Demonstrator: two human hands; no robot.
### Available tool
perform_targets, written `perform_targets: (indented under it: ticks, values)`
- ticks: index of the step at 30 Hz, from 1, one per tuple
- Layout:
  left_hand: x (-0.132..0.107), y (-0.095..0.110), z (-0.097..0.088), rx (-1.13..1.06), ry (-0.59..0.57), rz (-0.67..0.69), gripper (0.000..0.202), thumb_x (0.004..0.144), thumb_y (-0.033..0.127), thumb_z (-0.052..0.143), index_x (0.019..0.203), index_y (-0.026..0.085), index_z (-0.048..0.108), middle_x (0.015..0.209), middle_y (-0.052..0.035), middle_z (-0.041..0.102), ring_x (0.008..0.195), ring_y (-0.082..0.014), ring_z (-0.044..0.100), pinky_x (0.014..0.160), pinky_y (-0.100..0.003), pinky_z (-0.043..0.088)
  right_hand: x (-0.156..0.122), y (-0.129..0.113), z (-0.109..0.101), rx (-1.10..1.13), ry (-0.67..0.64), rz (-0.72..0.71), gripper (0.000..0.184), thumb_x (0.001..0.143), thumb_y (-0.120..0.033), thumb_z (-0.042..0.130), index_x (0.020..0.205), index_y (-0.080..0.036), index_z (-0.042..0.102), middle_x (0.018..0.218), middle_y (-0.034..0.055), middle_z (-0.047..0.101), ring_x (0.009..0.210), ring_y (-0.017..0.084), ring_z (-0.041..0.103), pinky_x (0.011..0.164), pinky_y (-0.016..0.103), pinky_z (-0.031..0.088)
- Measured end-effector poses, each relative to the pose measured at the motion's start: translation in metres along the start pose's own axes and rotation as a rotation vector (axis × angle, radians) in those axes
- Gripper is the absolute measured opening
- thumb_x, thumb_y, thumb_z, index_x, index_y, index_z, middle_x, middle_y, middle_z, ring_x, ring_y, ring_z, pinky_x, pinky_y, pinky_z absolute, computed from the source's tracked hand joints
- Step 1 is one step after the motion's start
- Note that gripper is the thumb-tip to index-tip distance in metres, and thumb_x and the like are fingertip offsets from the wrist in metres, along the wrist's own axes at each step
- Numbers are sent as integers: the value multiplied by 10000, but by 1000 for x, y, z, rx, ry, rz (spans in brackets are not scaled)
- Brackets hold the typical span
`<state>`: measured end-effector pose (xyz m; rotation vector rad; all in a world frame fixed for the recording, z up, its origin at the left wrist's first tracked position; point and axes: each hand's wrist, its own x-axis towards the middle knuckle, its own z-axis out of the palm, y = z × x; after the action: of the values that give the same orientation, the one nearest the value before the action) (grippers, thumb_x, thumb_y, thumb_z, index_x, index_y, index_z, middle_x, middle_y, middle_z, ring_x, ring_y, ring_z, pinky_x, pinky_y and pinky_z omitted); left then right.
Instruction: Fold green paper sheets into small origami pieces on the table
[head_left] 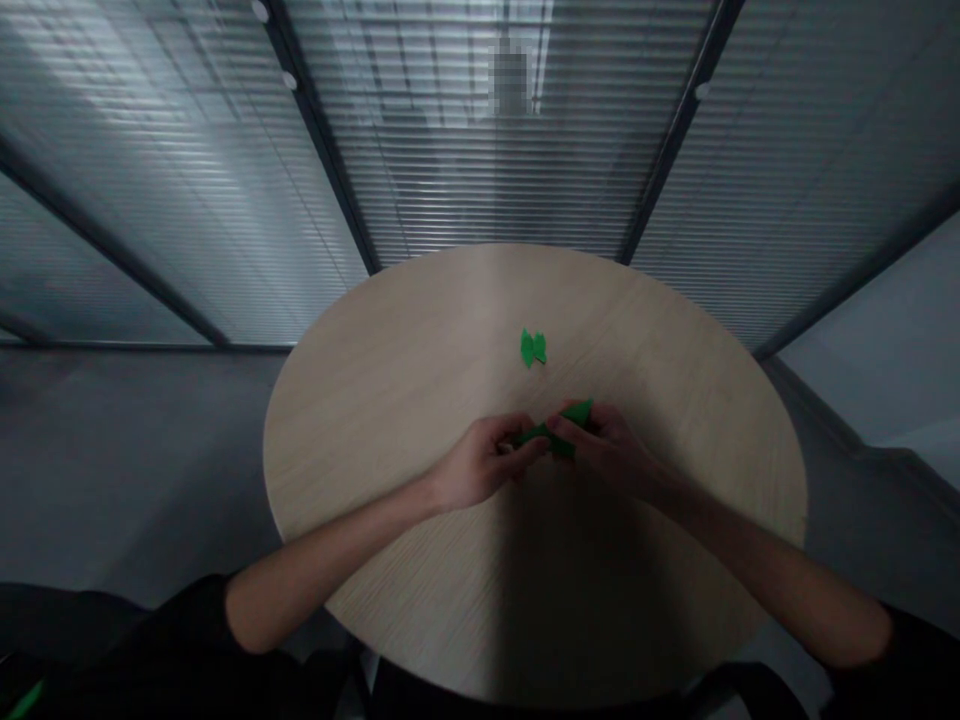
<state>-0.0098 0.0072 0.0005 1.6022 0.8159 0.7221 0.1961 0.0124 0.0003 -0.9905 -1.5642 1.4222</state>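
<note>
Between my two hands is a piece of folded green paper (577, 412) with pointed corners, held a little above the tabletop or resting on it; I cannot tell which. My left hand (484, 460) pinches its left end between thumb and fingers. On the other side, my right hand (611, 450) grips it with the thumb across the front, so part of the paper is hidden. Farther back on the table lies a small green folded-paper shape (533, 348) with two wing-like halves, touched by neither hand.
The round wooden table (360, 370) fills the middle of the view. Behind it stand glass partitions with blinds (495, 190) and dark frames. A dark shadow falls across the table's front. Dark chair parts show at the bottom edge.
</note>
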Motion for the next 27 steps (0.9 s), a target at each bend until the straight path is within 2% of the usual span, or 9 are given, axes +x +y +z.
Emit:
perform_targets:
  ticks: [5, 10, 13, 17, 22, 25, 27]
  values:
    - [0, -3, -1, -21, -2, 6, 375, 967, 513, 610, 872, 150, 619, 677, 14, 566, 568, -103, 527, 503, -208, 399, 0, -1, 1, 1, 0, 0, 469, 880, -608, 701, 713, -175, 636, 625, -13, 576, 536, 97, 517, 482, 223, 405]
    - [3, -2, -2, -49, 54, -7, 397, 941, 537, 625, 826, 159, 576, 632, 27, 546, 545, -105, 522, 493, -212, 425, 0, 4, -3, -38, -39, 68, 506, 871, -649, 689, 728, -169, 624, 617, -3, 584, 531, 103, 521, 478, 228, 400]
    - [4, -3, -2, -69, 92, 7, 401, 926, 544, 635, 813, 166, 562, 623, 41, 518, 533, -103, 513, 491, -218, 451, 0, 4, -5, -67, -73, 68, 480, 854, -616, 726, 727, -165, 625, 603, -12, 568, 525, 98, 507, 476, 225, 384]
    - [4, -4, -2, -49, 119, 4, 399, 937, 538, 624, 813, 162, 569, 609, 36, 531, 521, -99, 508, 479, -210, 415, -1, 3, -4, -81, -78, 61, 440, 873, -571, 726, 741, -163, 628, 599, -14, 564, 525, 101, 505, 481, 230, 380]
    - [4, -3, 0, -70, 125, 18, 377, 922, 523, 681, 895, 159, 586, 635, 33, 561, 541, -102, 528, 499, -212, 414, -1, 2, -1, -80, -96, 61, 445, 874, -572, 721, 739, -163, 611, 599, -21, 549, 515, 91, 483, 474, 226, 355]
    - [4, -2, -1, -71, 131, 35, 389, 932, 532, 662, 852, 161, 578, 628, 28, 566, 541, -101, 528, 499, -213, 410, 0, 1, -2, -103, -107, 78, 439, 871, -558, 726, 733, -156, 618, 596, -20, 549, 513, 88, 482, 467, 219, 336]
    - [4, -2, -2, -75, 147, 38, 389, 941, 529, 645, 828, 165, 564, 625, 27, 570, 540, -101, 532, 504, -216, 416, 0, 0, -3, -94, -112, 91, 428, 872, -554, 726, 754, -154, 629, 618, -12, 569, 526, 93, 506, 478, 219, 365]
